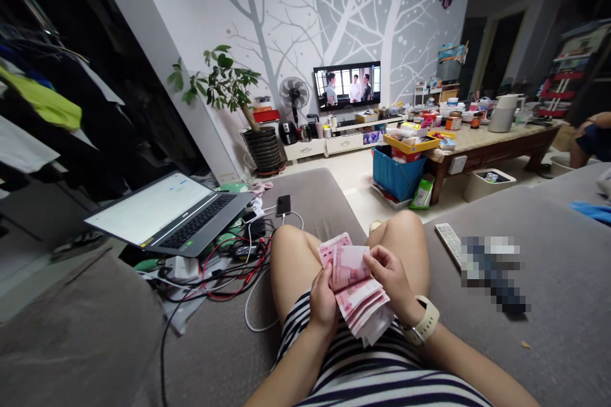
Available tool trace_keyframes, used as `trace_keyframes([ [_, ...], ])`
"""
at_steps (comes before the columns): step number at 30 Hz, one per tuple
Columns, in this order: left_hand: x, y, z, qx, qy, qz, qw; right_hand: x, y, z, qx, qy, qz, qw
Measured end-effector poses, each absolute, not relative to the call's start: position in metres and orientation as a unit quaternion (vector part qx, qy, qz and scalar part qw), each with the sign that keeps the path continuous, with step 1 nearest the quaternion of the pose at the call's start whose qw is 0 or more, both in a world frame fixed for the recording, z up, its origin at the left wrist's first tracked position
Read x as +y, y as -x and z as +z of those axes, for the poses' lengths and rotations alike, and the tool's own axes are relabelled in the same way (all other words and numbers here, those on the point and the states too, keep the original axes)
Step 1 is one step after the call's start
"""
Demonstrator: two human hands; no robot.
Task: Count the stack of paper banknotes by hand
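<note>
A fanned stack of pink banknotes [360,299] lies above my lap, between my two hands. My left hand [324,299] is closed around the stack's left side, with the thumb over the notes. At the upper right corner of one banknote [350,265], my right hand [389,273] pinches the paper between thumb and fingers. Several note ends spread out below, toward my striped clothing [377,375]. A pale watch [424,321] is on my right wrist. The left hand's fingers under the stack are mostly hidden.
Left of my legs, an open laptop [191,222] sits by tangled cables [224,280] and a phone [283,205]. A remote [449,241] lies on the sofa at right. Beyond are a blue bin [398,175] and a cluttered table [482,140]. Another person's leg [578,143] shows at far right.
</note>
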State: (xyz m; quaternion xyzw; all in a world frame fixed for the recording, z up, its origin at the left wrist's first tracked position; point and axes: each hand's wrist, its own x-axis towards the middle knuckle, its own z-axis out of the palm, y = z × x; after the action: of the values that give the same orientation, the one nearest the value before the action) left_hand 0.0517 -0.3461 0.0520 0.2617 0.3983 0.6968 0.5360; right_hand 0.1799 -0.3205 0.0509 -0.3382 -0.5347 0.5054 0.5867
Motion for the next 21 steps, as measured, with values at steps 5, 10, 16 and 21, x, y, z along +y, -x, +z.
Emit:
trace_keyframes([
  [5,-0.3455,-0.051,0.0548,0.446,-0.263,0.701,0.491,-0.3224,-0.18,0.0543,-0.533,0.331,0.515,0.584],
  [10,-0.3469,-0.0506,0.0565,0.475,-0.281,0.694,0.464,-0.3234,-0.1801,0.0561,-0.527,0.324,0.526,0.583],
  [16,-0.3443,-0.0497,0.0544,0.461,-0.263,0.703,0.474,-0.3246,-0.179,0.0586,-0.522,0.319,0.54,0.578],
  [21,-0.3422,-0.0499,0.0499,0.396,-0.265,0.698,0.534,-0.3243,-0.1776,0.0574,-0.528,0.288,0.579,0.551],
])
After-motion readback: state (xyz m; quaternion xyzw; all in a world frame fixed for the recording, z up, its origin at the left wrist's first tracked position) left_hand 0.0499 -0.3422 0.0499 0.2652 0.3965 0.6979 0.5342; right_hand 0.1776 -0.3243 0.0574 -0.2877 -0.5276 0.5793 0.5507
